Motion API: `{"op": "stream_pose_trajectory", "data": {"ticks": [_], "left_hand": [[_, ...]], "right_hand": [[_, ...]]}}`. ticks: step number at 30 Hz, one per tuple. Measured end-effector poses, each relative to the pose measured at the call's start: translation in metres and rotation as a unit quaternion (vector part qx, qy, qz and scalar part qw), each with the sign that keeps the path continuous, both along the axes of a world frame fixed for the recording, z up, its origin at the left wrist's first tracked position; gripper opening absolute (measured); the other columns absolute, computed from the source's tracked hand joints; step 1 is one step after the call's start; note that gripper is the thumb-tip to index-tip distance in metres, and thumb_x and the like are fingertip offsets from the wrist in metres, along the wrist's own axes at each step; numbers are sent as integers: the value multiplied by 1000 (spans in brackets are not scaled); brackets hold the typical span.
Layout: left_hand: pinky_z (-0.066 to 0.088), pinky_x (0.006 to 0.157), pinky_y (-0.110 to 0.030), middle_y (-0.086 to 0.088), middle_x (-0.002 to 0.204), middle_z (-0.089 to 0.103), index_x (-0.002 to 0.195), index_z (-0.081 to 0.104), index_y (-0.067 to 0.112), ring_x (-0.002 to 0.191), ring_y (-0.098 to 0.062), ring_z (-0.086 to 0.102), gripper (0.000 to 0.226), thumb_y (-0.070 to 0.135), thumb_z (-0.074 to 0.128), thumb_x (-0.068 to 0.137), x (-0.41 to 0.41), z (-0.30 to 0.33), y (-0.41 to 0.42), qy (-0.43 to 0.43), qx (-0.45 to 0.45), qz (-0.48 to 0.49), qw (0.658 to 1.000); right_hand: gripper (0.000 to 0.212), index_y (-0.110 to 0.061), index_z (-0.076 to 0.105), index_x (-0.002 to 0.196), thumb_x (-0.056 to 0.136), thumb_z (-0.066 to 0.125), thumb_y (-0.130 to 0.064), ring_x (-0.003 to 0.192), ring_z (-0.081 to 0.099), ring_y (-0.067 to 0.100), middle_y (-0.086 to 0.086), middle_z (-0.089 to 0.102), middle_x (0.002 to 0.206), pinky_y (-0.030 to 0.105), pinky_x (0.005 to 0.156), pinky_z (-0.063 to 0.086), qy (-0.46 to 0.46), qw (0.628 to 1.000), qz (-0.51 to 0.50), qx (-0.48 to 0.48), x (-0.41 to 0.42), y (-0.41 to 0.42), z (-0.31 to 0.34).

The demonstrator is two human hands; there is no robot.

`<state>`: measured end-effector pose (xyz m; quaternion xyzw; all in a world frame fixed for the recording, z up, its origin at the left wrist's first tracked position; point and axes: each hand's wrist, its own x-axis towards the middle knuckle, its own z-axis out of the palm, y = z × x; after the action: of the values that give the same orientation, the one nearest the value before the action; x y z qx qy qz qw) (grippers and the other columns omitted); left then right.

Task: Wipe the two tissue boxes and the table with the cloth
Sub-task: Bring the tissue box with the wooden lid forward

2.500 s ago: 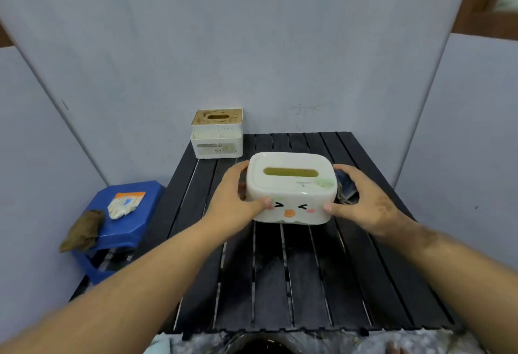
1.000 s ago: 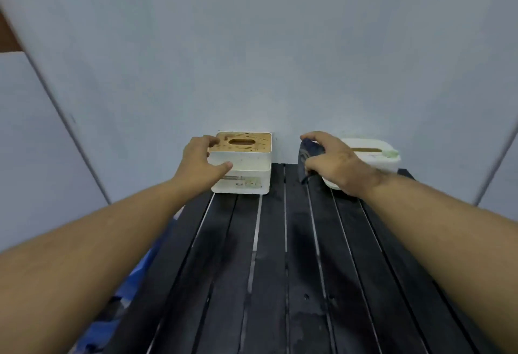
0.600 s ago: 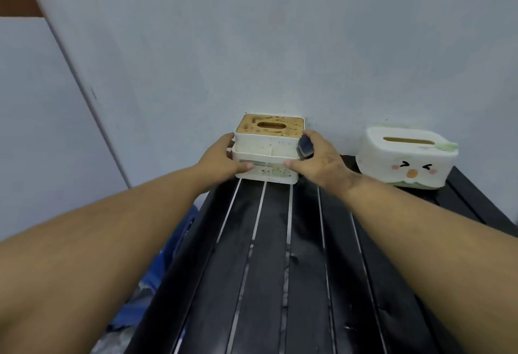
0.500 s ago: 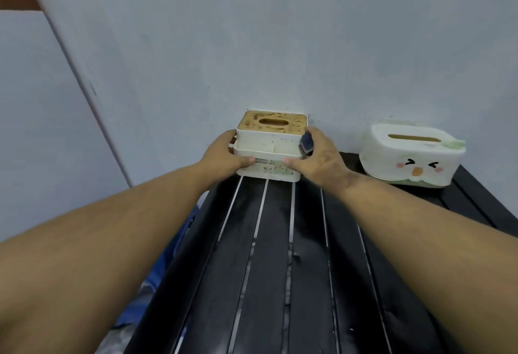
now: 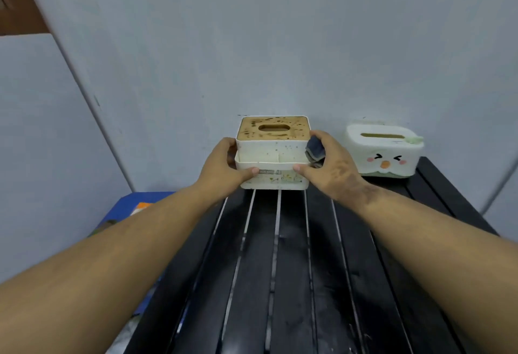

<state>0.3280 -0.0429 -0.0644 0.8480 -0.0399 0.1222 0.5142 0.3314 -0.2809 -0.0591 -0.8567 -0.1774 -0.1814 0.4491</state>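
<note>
Left hand (image 5: 224, 167) grips left side of speckled tissue box (image 5: 273, 154); right hand (image 5: 332, 166) grips right side, dark cloth (image 5: 315, 152) bunched between its fingers and box wall. Box sits at far edge of slatted surface (image 5: 291, 269). We judge second-box step starting; next we need box steadied left-handed, cloth freed to wipe. Face-printed tissue box (image 5: 384, 154) stands apart, right.

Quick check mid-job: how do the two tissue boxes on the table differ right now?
The wooden-lid tissue box is square-cornered, speckled with dark spots and has a brown top; the face-print tissue box is rounded, white and looks clean. The left hand and right hand, which also holds the cloth, grip the wooden-lid box; nothing touches the face-print box. Both sit at the far end of the slatted table, each with a slot on top.
</note>
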Motion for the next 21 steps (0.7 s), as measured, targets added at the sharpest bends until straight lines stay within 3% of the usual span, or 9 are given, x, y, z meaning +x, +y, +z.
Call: {"op": "stream_pose_trajectory", "data": {"ticks": [5, 8, 11, 15, 21], "left_hand": [[54, 79, -11, 6, 122, 62, 134, 51, 21, 103, -5, 63, 65, 22, 87, 80, -91, 20, -35, -26, 20, -22, 999], [57, 87, -22, 5, 127, 61, 134, 51, 23, 107, -7, 63, 67, 25, 88, 79, -150, 16, -52, -28, 13, -40, 999], [56, 85, -16, 9, 125, 61, 136, 50, 22, 108, -5, 63, 68, 22, 88, 79, -204, 10, -64, -9, 2, -60, 998], [53, 83, -11, 15, 122, 60, 133, 51, 27, 107, -3, 63, 66, 20, 89, 79, -259, -7, -74, 20, -12, -76, 997], [50, 79, -8, 20, 121, 58, 135, 50, 30, 107, -1, 61, 68, 19, 88, 80, -292, -26, -72, 48, -10, -69, 996]], "right_hand": [[64, -23, 48, 130, 76, 82, -22, 98, 51, 6, -7, 56, 111, -4, 78, 36, 30, 999, -26, -8, -106, -42, 33], [66, -27, 47, 131, 75, 82, -23, 107, 51, 5, -13, 56, 115, 5, 87, 39, 48, 998, -39, -8, -171, -63, 38], [65, -38, 45, 124, 74, 82, -22, 106, 47, -1, -26, 51, 112, 0, 81, 33, 70, 996, -64, -4, -229, -76, 31], [79, -27, 42, 140, 73, 83, -22, 116, 46, 3, -12, 51, 129, 18, 97, 36, 121, 988, -92, 0, -282, -84, 5], [75, -28, 37, 143, 80, 78, -27, 110, 47, -4, -18, 48, 123, 14, 95, 36, 136, 987, -78, 21, -320, -80, -17]]}}
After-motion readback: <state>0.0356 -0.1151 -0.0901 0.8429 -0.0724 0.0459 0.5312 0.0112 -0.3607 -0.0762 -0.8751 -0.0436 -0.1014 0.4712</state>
